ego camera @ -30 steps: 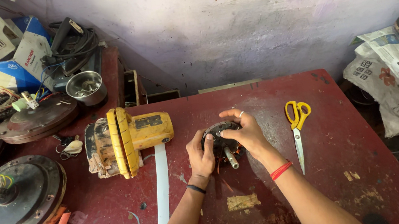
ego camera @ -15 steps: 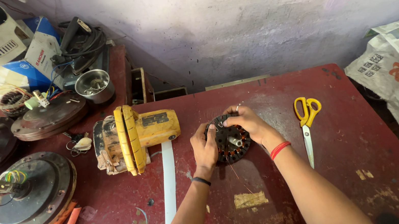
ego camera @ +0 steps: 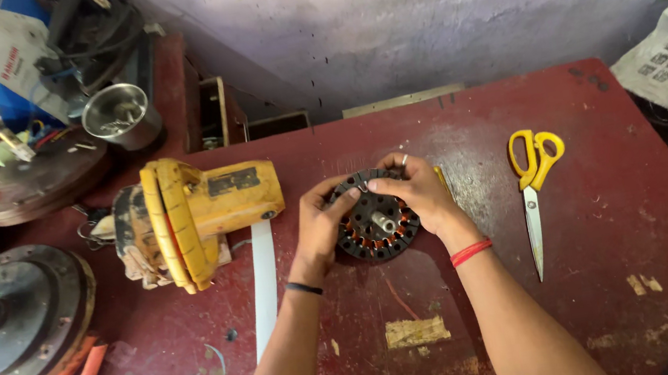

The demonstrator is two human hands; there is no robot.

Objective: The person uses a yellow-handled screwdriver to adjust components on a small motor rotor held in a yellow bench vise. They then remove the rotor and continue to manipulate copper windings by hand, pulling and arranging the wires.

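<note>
Stator lies flat on the counter, my left hand and right hand gripping its rim.

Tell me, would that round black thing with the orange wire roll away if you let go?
Probably not: the motor stator lies flat on the table, held by the left hand and right hand. On edge, it might roll. Its metal core and copper windings suggest it's heavy and stiff.

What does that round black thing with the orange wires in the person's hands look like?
The motor stator is a round, dark metal disc ringed with copper-orange wire coils, with a short pale shaft at its centre. It faces up on the worn red table. The left hand grips its left edge and the right hand its upper right edge.
</note>
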